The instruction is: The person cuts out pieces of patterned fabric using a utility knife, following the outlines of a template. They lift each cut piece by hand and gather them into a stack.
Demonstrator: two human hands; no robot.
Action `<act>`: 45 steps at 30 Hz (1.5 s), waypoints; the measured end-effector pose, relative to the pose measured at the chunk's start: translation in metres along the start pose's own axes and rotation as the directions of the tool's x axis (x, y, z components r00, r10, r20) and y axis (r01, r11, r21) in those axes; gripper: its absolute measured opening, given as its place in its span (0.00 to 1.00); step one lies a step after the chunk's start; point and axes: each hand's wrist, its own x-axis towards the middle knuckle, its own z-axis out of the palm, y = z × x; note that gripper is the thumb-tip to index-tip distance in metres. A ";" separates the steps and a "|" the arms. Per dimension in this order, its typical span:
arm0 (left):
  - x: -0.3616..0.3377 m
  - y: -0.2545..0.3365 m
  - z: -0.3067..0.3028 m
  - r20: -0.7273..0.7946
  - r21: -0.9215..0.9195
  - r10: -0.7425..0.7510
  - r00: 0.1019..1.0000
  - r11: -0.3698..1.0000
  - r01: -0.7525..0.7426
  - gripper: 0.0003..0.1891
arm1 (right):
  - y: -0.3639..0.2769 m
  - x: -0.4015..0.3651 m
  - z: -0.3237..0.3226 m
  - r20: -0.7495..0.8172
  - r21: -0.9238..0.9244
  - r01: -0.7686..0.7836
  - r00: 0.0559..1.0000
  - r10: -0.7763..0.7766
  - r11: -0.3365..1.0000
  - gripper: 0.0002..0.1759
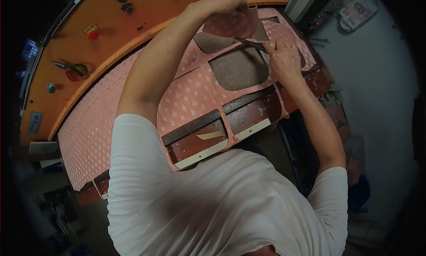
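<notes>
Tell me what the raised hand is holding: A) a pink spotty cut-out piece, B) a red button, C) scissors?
A: the left hand pinches a pink patterned piece above the sheet, while the scissors lie far off on the orange table.

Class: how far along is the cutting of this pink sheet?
Done: shaped holes already gape in the pink sheet. In hand: the left hand lifts a cut piece while the right hand presses beside it. Left: the sheet's long left stretch shows no holes.
</notes>
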 end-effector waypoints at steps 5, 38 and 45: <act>0.003 0.001 -0.002 0.012 0.013 -0.015 1.000 1.000 0.015 0.19 | 0.003 0.002 -0.004 -0.045 -0.019 0.037 0.998 -0.038 0.999 0.16; 0.085 0.091 0.096 -0.218 -0.886 -0.688 0.692 0.437 0.154 0.30 | 0.150 -0.218 0.015 0.384 0.685 -0.693 0.606 0.696 0.225 0.21; 0.037 0.133 0.198 -0.526 -0.419 -0.585 0.617 0.810 0.411 0.22 | 0.169 -0.231 0.025 0.403 0.758 -0.645 0.582 0.706 0.098 0.22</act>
